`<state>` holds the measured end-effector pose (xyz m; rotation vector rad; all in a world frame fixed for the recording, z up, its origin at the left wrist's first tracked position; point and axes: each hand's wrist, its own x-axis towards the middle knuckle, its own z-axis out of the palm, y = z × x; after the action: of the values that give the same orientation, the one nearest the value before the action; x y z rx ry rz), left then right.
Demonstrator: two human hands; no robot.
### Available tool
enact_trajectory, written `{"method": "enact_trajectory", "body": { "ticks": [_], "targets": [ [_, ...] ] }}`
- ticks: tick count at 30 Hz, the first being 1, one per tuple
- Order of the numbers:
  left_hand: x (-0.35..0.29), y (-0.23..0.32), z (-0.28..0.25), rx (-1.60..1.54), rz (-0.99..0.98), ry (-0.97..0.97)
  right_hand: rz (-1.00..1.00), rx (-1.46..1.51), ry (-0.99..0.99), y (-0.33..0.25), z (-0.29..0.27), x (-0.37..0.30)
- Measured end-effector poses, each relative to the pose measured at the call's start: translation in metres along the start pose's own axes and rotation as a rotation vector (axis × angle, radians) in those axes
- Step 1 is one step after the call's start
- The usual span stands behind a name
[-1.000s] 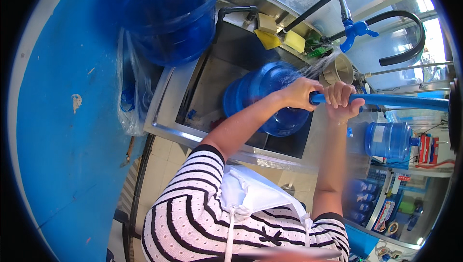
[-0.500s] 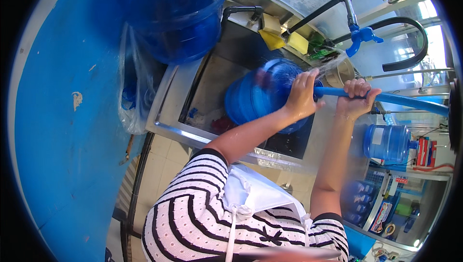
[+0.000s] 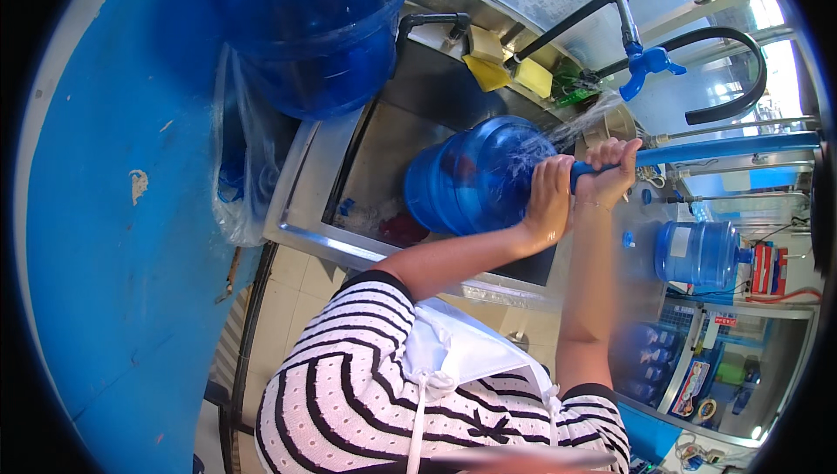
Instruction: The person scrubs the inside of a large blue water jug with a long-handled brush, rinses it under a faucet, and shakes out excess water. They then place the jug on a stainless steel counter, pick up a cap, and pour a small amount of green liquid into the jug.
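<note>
The right hand point(image 3: 608, 170) is wrapped around a blue tube point(image 3: 724, 150). The left hand point(image 3: 549, 199) is at the tube's near end, fingers extended and pressed together; whether it pinches the tube, I cannot tell. Just beside that hand, a blue jug point(image 3: 436, 182) sits in the sink point(image 3: 301, 176), with water point(image 3: 582, 121) spraying onto it. A red cloth point(image 3: 403, 229) lies near the sink's near edge. Along the far edge are a yellow sponge point(image 3: 533, 78) and, farther right, a blue tap point(image 3: 647, 71).
</note>
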<state>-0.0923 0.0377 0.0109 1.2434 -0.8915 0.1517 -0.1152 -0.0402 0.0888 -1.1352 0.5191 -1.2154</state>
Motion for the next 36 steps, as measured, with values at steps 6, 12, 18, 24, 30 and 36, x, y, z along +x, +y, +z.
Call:
{"method": "enact_trajectory", "body": {
  "ticks": [6,12,18,24,30,36],
  "targets": [
    [-0.002,-0.038,0.001,0.050,-0.112,-0.094,-0.133,0.036,0.112,-0.005,-0.004,-0.005],
    [0.038,-0.072,0.012,-0.239,-0.072,-0.588,-0.051,0.059,-0.322,-0.006,-0.012,-0.004],
    [0.016,-0.017,-0.007,-0.073,-0.238,-0.421,-0.129,0.050,-0.056,-0.026,-0.002,0.002],
    [-0.024,-0.006,-0.002,0.134,-0.110,-0.192,-0.290,0.078,0.097,-0.060,-0.019,0.019],
    [0.029,-0.051,0.009,-0.122,-0.029,-0.293,-0.223,0.173,-0.695,-0.096,-0.032,0.001],
    [0.038,-0.068,0.015,-0.056,-0.221,0.031,-0.416,0.256,-0.613,-0.099,0.019,-0.031]
  ]
}}
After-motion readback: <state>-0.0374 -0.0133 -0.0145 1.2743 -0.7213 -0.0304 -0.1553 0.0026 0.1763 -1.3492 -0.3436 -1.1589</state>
